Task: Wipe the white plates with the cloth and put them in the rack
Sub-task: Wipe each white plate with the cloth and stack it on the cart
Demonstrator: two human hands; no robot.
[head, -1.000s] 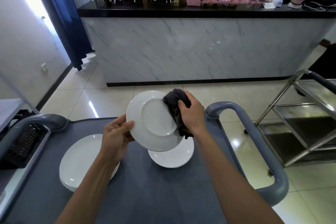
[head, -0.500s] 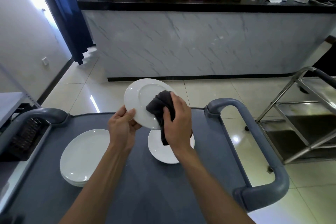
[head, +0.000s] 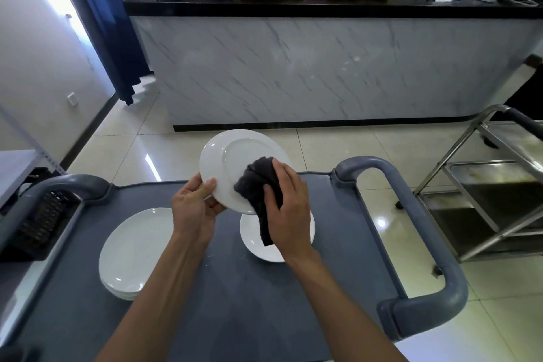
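Note:
My left hand (head: 195, 209) grips the lower left rim of a white plate (head: 232, 161), held tilted above the grey cart top (head: 235, 303). My right hand (head: 289, 206) presses a dark grey cloth (head: 258, 185) against the plate's lower right face; a tail of the cloth hangs down. Under my right hand a second white plate (head: 255, 244) lies flat on the cart. A stack of white plates (head: 132, 253) rests at the cart's left. A dark rack (head: 41, 223) sits at the far left, partly hidden by the cart handle.
Grey cart handles rise at the left (head: 61, 185) and right (head: 426, 244). A steel trolley (head: 493, 194) stands on the tiled floor to the right. A marble-fronted counter (head: 323, 67) with a black top runs across the back, shelves of bottles behind it.
The cloth has slid from the plate's right edge across to its lower middle. The plate and both hands sit higher and farther from me than a second ago.

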